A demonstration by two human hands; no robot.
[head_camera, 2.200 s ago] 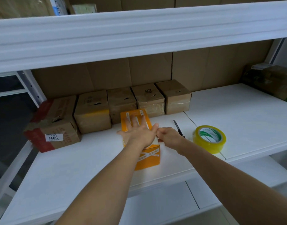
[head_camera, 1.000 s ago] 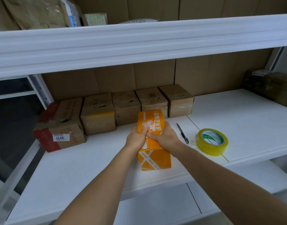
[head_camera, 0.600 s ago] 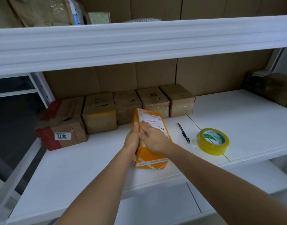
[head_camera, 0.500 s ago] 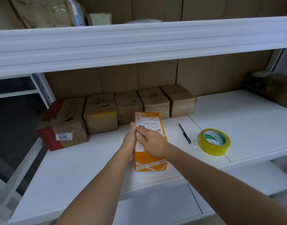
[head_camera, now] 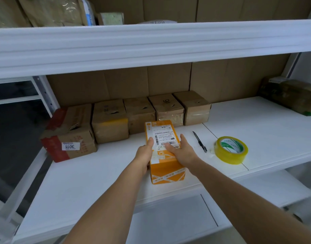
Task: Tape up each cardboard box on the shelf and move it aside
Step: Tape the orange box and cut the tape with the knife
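An orange cardboard box [head_camera: 166, 170] lies on the white shelf [head_camera: 91, 175] in front of me, its white shipping label facing up. My left hand [head_camera: 144, 154] grips its left side, thumb on top. My right hand [head_camera: 182, 151] holds its right side, fingers laid over the label. A roll of yellow tape [head_camera: 230, 149] lies to the right, and a black-handled cutter [head_camera: 199, 141] lies between box and tape.
Several brown boxes [head_camera: 139, 117] line the back of the shelf, with a red-edged box [head_camera: 68, 136] at far left. A dark wrapped parcel [head_camera: 292, 94] sits at back right. The upper shelf beam [head_camera: 151, 43] overhangs above.
The orange box has been turned over so its label faces up and set flat on the shelf. Both hands shifted from the top to its two sides.
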